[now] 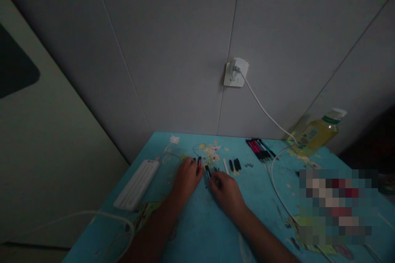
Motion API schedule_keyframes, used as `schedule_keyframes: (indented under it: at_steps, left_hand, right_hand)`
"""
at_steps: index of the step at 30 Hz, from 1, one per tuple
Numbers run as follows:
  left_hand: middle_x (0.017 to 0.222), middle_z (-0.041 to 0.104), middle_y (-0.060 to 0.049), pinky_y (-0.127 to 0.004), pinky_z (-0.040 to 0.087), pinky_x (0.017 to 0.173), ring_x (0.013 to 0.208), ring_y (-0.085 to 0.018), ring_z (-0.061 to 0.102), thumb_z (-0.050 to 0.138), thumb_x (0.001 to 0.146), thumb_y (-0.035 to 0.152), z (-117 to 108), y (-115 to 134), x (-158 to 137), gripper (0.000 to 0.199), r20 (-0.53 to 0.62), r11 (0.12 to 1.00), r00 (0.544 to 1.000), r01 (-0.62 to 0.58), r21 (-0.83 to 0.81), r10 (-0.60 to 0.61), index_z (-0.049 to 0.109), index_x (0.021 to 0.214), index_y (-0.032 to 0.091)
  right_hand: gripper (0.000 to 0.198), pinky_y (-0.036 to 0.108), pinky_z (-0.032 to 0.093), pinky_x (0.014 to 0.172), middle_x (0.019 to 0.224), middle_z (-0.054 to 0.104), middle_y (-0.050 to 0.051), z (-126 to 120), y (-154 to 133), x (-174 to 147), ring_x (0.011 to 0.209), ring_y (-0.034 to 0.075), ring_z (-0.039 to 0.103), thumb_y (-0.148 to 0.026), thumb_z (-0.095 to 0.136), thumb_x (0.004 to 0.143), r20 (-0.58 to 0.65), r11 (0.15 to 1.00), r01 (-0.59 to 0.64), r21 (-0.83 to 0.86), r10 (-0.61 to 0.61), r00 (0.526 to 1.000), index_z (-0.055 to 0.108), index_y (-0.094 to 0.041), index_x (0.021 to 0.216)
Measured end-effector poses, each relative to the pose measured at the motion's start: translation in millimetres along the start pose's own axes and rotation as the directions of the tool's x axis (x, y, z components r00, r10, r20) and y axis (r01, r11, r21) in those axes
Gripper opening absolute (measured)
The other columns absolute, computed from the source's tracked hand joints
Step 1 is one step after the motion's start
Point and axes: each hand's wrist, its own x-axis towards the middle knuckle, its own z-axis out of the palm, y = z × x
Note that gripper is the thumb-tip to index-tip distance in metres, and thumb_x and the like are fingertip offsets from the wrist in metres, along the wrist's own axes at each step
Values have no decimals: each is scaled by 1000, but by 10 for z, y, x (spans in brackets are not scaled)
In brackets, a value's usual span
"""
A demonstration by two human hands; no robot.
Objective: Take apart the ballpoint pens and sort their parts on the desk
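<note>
Over the middle of the table, my left hand (186, 177) is closed, with a short red-and-black pen piece (199, 162) upright at its fingertips. Just to its right, my right hand (224, 187) pinches a blue pen barrel with a black end (207, 171). The fingers of both hands are curled, and parts of the pieces are hidden by them. Beyond my right hand lie a thin white stick (226, 166), black sleeve-like pieces (237, 164) and tiny dark parts (248, 165). Several red, black and blue pens (259, 150) lie side by side farther right.
A white power strip or power bank (137, 185) lies at the left of the blue patterned table (203, 230). At the back right stands a bottle of yellow liquid (317, 135). A white cable (262, 109) hangs from the wall charger (237, 68) across the table's right side, beside a blurred-out patch.
</note>
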Motion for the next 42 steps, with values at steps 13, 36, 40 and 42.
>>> schedule_keyframes:
  at_steps: [13, 36, 40, 42]
  left_hand:
    - [103, 63, -11, -32, 41, 88, 99, -23, 57, 40, 90, 7, -91, 19, -50, 26, 135, 984, 986, 78, 160, -100, 64, 96, 15]
    - [99, 69, -10, -33, 44, 86, 93, -23, 63, 42, 94, 15, -211, -63, 45, 26, 105, 996, 992, 70, 48, -74, 67, 104, 18]
    - [105, 70, -9, -33, 46, 89, 96, -22, 64, 51, 92, 27, -328, -8, 95, 25, -122, 918, 981, 93, -385, -150, 66, 111, 20]
    - [100, 71, -6, -32, 49, 84, 91, -21, 65, 58, 88, 34, -369, 16, 113, 28, -154, 797, 954, 120, -592, -258, 67, 111, 21]
  right_hand:
    - [14, 25, 44, 72, 87, 68, 3, 7, -2, -16, 78, 17, 62, -24, 55, 88, 22, 999, 14, -42, -13, 1000, 67, -21, 96]
    - [14, 25, 44, 70, 86, 68, 4, -1, -34, -36, 76, 17, 62, -24, 54, 89, -7, 997, 47, -64, -47, 999, 66, -21, 95]
    - [16, 24, 43, 68, 87, 68, 4, -5, -38, -28, 75, 16, 62, -26, 53, 90, -40, 998, 46, -35, -47, 998, 66, -20, 97]
    - [17, 24, 43, 68, 87, 68, 4, -6, -34, -23, 75, 16, 62, -26, 53, 90, -47, 999, 42, -22, -43, 998, 66, -20, 97]
